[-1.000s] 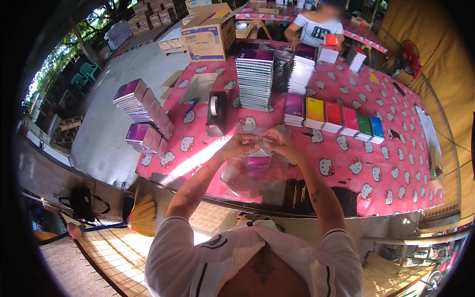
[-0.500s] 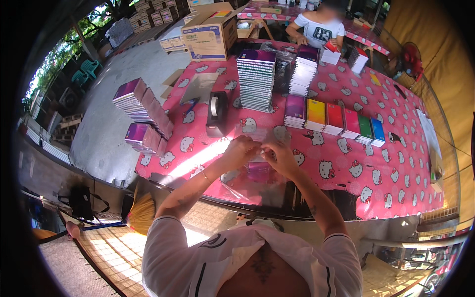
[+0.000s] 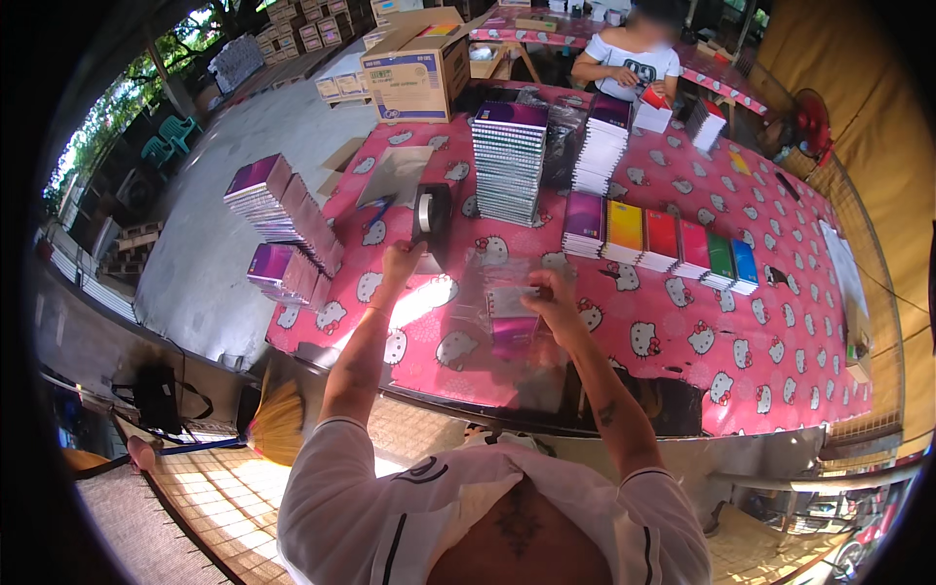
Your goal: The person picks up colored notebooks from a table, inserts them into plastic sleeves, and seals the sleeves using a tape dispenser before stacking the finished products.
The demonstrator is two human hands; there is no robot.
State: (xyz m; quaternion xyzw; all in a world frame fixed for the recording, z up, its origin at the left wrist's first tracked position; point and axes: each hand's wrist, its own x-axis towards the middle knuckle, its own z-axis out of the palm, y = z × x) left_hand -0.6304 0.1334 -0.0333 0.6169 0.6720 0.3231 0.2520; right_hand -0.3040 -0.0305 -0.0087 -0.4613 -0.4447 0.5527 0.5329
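A purple-and-white notebook (image 3: 514, 336) in a clear plastic sleeve (image 3: 476, 302) lies on the table in front of me. My right hand (image 3: 553, 297) is closed at the sleeve's upper right edge, pinching the plastic between thumb and fingers. To the left, my left hand (image 3: 403, 261) reaches the near end of a black tape dispenser (image 3: 430, 229) with its fingers pressed together. What they pinch there, perhaps a tape end, is too small to see. The dispenser carries a roll of tape (image 3: 424, 212).
Tall stacks of spiral notebooks (image 3: 509, 161) stand beyond my hands, with a row of coloured notebooks (image 3: 661, 239) to the right. Wrapped notebook stacks (image 3: 278, 219) line the left edge. A cardboard box (image 3: 414, 78) stands behind. A co-worker (image 3: 634, 68) handles red notebooks across the table.
My hands were together over the sleeve's upper end. The left has moved away, up and left, to the tape dispenser. The right has stayed by the sleeve, shifting slightly right.
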